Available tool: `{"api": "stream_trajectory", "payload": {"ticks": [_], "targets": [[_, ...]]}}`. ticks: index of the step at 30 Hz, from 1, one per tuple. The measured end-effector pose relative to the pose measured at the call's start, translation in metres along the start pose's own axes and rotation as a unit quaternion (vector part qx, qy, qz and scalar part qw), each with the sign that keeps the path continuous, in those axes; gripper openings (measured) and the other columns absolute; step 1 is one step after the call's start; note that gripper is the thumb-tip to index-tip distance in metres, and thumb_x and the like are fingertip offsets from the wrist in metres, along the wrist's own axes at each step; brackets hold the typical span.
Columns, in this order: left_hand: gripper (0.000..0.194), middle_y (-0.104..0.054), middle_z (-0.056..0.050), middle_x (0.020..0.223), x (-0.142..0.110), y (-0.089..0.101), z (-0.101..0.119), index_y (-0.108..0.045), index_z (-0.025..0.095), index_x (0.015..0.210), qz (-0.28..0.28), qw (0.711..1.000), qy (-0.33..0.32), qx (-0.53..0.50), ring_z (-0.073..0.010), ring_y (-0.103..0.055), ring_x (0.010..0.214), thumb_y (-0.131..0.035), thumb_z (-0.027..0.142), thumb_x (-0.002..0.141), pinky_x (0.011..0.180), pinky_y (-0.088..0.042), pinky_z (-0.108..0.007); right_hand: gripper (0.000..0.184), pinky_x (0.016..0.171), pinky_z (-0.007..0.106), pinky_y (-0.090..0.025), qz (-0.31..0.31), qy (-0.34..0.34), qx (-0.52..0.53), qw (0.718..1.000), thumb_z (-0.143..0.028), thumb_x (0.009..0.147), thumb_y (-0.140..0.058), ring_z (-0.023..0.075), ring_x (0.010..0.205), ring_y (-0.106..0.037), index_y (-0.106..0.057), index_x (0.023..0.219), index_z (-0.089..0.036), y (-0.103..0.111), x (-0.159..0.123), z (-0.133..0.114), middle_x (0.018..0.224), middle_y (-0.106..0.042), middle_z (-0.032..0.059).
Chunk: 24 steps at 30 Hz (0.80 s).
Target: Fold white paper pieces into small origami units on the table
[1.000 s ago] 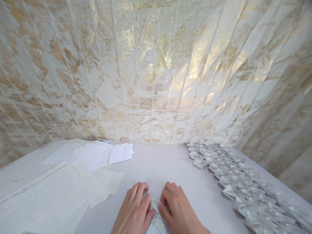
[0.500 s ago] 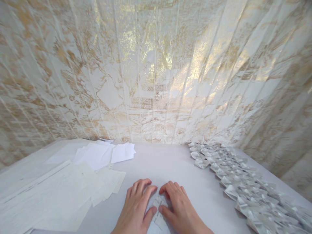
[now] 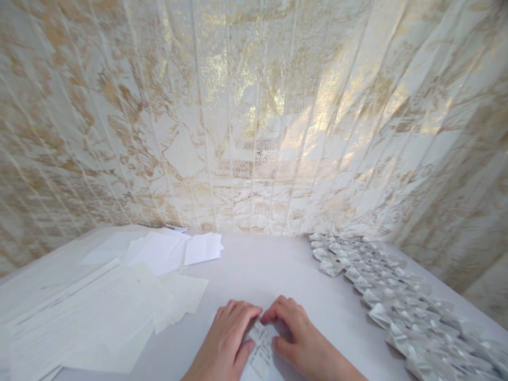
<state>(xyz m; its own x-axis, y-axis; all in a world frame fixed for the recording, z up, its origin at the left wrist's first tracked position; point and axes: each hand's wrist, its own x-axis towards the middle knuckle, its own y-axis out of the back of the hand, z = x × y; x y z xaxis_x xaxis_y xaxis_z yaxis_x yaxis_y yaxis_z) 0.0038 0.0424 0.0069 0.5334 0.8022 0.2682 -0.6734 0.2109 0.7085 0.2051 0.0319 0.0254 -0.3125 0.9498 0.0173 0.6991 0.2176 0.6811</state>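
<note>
A small piece of folded printed paper (image 3: 261, 349) lies on the table in front of me, its top corner pointing away. My left hand (image 3: 230, 338) is curled along its left side, with the index fingertip at the top corner and the thumb on the left edge. From the other side, my right hand (image 3: 299, 333) bends its fingers toward the same corner, its thumb close by the right edge. The near end of the paper runs out of view at the bottom.
Loose printed sheets (image 3: 91, 323) spread over the table's left side, with plain white papers (image 3: 154, 251) and a small white stack (image 3: 203, 248) behind them. Rows of folded paper pieces (image 3: 381, 315) line the right side. A patterned curtain (image 3: 254, 132) hangs behind the table (image 3: 270, 264).
My left index finger has moved right to the paper's top corner. My right thumb has drawn back to the right, leaving more of the printed paper showing. The view has shifted slightly.
</note>
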Motion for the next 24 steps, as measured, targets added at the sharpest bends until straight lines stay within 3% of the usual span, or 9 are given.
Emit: {"api": "stream_trajectory", "payload": {"ticks": [4, 9, 13, 15, 18, 21, 24], "targets": [[0.057, -0.057, -0.002, 0.110, 0.000, 0.000, -0.002, -0.060, 0.028, 0.114, -0.005, 0.998, 0.010, -0.062, -0.0221, -0.053, 0.107, -0.050, -0.004, 0.069, 0.095, -0.043, -0.036, 0.030, 0.100, 0.044, -0.031, -0.008, -0.014, 0.000, 1.000, -0.009, 0.068, -0.060, 0.0257, 0.105, -0.054, -0.062, 0.096, -0.019, -0.005, 0.002, 0.000, 0.105, -0.060, 0.0055], [0.020, -0.057, 0.000, 0.095, -0.003, 0.011, 0.001, -0.064, 0.026, 0.100, 0.019, 0.989, -0.007, -0.149, -0.0176, -0.060, 0.091, -0.047, 0.016, 0.094, 0.083, -0.046, -0.028, 0.021, 0.089, 0.037, -0.037, 0.029, 0.049, 0.058, 0.997, -0.010, 0.068, -0.067, 0.0227, 0.093, -0.055, -0.056, 0.083, -0.020, -0.020, 0.004, 0.004, 0.093, -0.059, 0.0016], [0.011, -0.058, 0.003, 0.091, -0.005, 0.016, 0.005, -0.060, 0.027, 0.101, 0.050, 0.983, 0.011, -0.174, -0.0162, -0.061, 0.088, -0.050, 0.023, 0.097, 0.082, -0.045, -0.026, 0.014, 0.074, 0.028, -0.042, 0.109, 0.143, 0.129, 0.975, -0.012, 0.084, -0.053, 0.0181, 0.082, -0.057, -0.047, 0.084, -0.024, -0.022, 0.000, 0.000, 0.088, -0.058, -0.0008], [0.016, -0.058, 0.002, 0.095, -0.005, 0.014, 0.004, -0.057, 0.027, 0.104, 0.052, 0.985, 0.012, -0.164, -0.0166, -0.060, 0.092, -0.049, 0.017, 0.095, 0.085, -0.046, -0.026, 0.018, 0.071, 0.028, -0.041, 0.153, 0.220, 0.051, 0.962, -0.007, 0.084, -0.048, 0.0172, 0.078, -0.056, -0.045, 0.089, -0.025, -0.019, -0.001, -0.001, 0.089, -0.059, -0.0011], [0.037, -0.057, 0.001, 0.101, -0.006, 0.006, 0.000, -0.052, 0.026, 0.104, 0.067, 0.990, 0.022, -0.118, -0.0167, -0.058, 0.095, -0.047, -0.001, 0.079, 0.087, -0.046, -0.028, 0.027, 0.065, 0.030, -0.034, 0.199, 0.316, -0.157, 0.914, -0.003, 0.068, -0.050, 0.0191, 0.069, -0.051, -0.044, 0.084, -0.024, -0.021, 0.001, 0.003, 0.082, -0.060, -0.0001], [0.038, -0.056, 0.001, 0.094, -0.005, 0.000, -0.003, -0.046, 0.024, 0.089, 0.034, 0.999, 0.010, -0.037, -0.0184, -0.056, 0.091, -0.043, -0.007, 0.068, 0.081, -0.045, -0.030, 0.031, 0.062, 0.033, -0.030, 0.179, 0.289, -0.275, 0.899, -0.003, 0.055, -0.052, 0.0204, 0.065, -0.049, -0.047, 0.078, -0.023, -0.028, 0.004, 0.009, 0.074, -0.060, 0.0008], [0.037, -0.058, -0.001, 0.088, -0.005, 0.001, -0.002, -0.042, 0.023, 0.079, -0.024, 0.998, -0.024, 0.056, -0.0219, -0.054, 0.089, -0.042, -0.009, 0.060, 0.076, -0.042, -0.034, 0.034, 0.065, 0.031, -0.035, 0.099, 0.226, -0.247, 0.937, -0.004, 0.051, -0.054, 0.0211, 0.072, -0.053, -0.054, 0.079, -0.022, -0.031, 0.004, 0.011, 0.080, -0.063, 0.0017]]}}
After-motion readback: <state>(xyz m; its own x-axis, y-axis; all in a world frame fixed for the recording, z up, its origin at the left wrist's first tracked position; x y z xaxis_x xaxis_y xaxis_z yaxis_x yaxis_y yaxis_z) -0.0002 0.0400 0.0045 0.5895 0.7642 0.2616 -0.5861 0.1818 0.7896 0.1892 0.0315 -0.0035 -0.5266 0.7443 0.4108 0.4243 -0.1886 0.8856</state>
